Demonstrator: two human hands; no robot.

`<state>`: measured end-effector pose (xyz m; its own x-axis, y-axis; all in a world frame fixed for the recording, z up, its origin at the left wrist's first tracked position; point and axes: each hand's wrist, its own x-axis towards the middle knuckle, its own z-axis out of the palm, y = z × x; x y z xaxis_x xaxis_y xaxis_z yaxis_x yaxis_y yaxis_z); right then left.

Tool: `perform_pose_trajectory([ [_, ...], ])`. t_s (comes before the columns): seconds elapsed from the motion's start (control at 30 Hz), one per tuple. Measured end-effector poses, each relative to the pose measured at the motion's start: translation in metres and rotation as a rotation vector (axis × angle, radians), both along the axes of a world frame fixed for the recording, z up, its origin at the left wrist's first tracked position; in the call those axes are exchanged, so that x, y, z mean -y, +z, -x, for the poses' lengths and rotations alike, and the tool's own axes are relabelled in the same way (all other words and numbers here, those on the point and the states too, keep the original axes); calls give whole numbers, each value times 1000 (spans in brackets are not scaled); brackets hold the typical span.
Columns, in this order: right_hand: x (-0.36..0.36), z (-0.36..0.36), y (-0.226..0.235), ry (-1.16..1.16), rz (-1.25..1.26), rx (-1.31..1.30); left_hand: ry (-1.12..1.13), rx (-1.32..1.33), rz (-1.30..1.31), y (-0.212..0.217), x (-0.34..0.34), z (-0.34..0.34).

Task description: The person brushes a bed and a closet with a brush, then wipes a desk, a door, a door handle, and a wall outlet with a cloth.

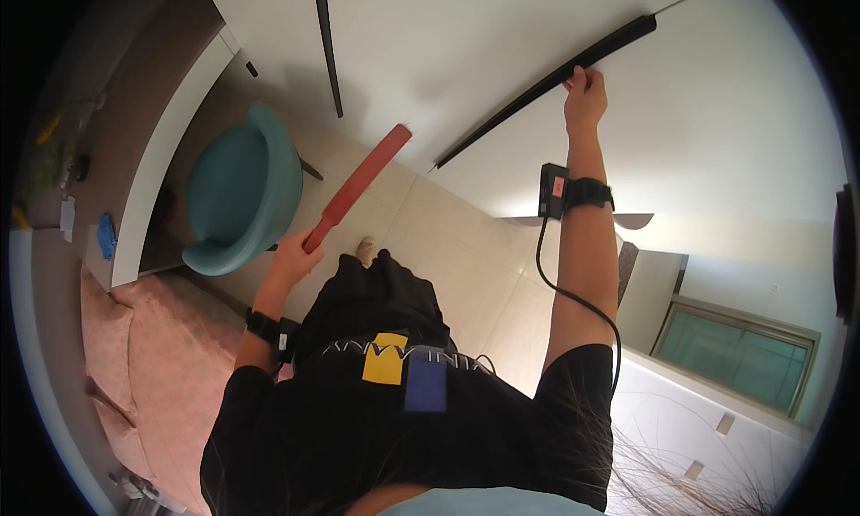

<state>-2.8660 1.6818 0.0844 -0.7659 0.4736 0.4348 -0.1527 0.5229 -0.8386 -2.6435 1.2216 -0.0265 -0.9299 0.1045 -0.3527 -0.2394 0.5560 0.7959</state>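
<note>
My left hand [292,260] is closed around the narrow grip of a long, flat red paddle-like tool [365,177]. The tool slants up and to the right, its far tip close to the white cabinet front [394,77]. At the upper right, my right hand [586,93] has its fingers bent around the edge of a long black door handle [546,88]. That handle runs diagonally along a white door panel [708,104]. Part of the right fingers is hidden against the handle.
Left of the tool stands a teal chair [235,198], beside a desk with a white edge [170,149]. A pink-covered bed [175,346] lies at the lower left. Another black handle [329,50] is on the cabinet. A black cable [573,298] hangs along my right forearm.
</note>
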Motion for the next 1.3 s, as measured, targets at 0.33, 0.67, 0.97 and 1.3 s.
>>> perform_pose_trajectory([
  [0.33, 12, -1, 14, -77, -67, -31, -8, -20, -159, 6, 10, -6],
  [0.67, 7, 3, 14, -131, -150, -19, 40, -124, -200, 4, 17, -16],
  [0.97, 43, -74, 23, 9, -140, -106, -29, -169, -87, 18, 14, 0],
  [1.3, 67, -232, 35, 127, -11, -39, -371, -216, -122, 38, -45, 57],
])
